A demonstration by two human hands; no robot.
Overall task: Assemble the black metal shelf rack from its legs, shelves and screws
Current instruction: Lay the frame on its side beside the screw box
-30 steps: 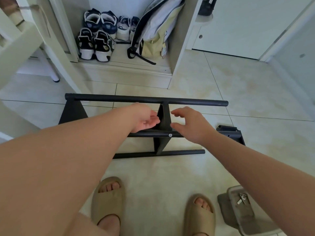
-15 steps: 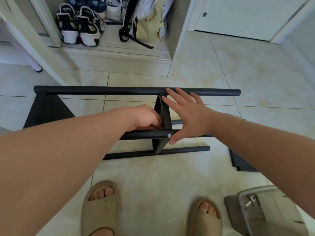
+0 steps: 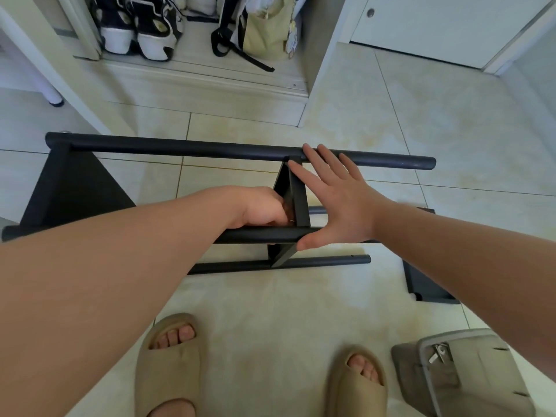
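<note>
While sideways, matte black tubular rack [image 3: 210, 149]

- Both arms are seen uncovered: the left forearm [image 3: 120, 266] and the right forearm [image 3: 466, 251] are bare along the whole length that shows.
- The left hand [image 3: 261, 206] and the right hand [image 3: 337, 197] are bare as well.
- A matching pair of slides is worn on the feet. The left slide [image 3: 168, 362] and the right slide [image 3: 356, 383] are sandy beige with a matte finish.
- Each slide appears moulded in one thick, rounded piece, with a broad band arched over the instep.
- The fronts are cut open, so the toes are shown through them.
- Behind the left slide, a short stretch of bare leg [image 3: 171, 409] is caught at the bottom edge of the view.
</note>
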